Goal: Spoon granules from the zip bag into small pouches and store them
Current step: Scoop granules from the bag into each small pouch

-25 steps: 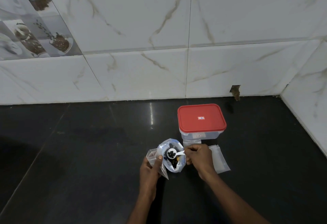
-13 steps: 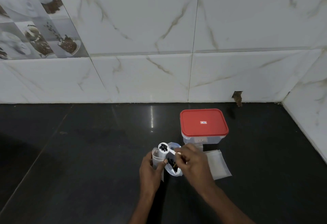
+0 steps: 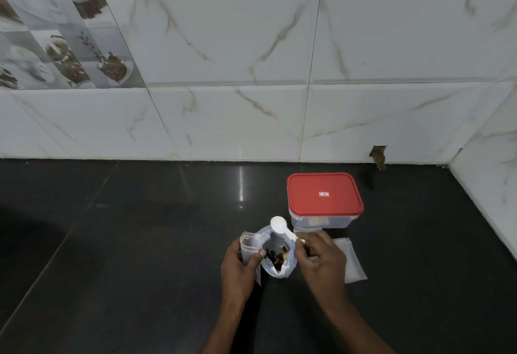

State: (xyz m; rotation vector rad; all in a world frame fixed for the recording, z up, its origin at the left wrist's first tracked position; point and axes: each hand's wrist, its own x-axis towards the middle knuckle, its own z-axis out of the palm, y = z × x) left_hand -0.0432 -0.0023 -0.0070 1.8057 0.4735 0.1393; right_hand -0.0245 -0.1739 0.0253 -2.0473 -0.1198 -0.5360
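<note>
My left hand (image 3: 237, 268) pinches a small clear pouch (image 3: 249, 248) upright at its left side. Beside it, touching, stands the open zip bag (image 3: 279, 264) with dark granules (image 3: 275, 255) inside. My right hand (image 3: 321, 261) grips the handle of a white plastic spoon (image 3: 281, 227). The spoon's bowl looks empty and is raised above the far rim of the zip bag. More flat clear pouches (image 3: 351, 262) lie on the black counter, partly under my right hand.
A clear container with a shut red lid (image 3: 324, 195) stands just behind the bags. White marble wall tiles (image 3: 251, 118) rise behind the black counter (image 3: 126, 241), and a side wall (image 3: 486, 185) closes off the right.
The spoon, loaded with dark granules half a second ago over the pouch, now shows an empty bowl and has swung right and up over the zip bag.
</note>
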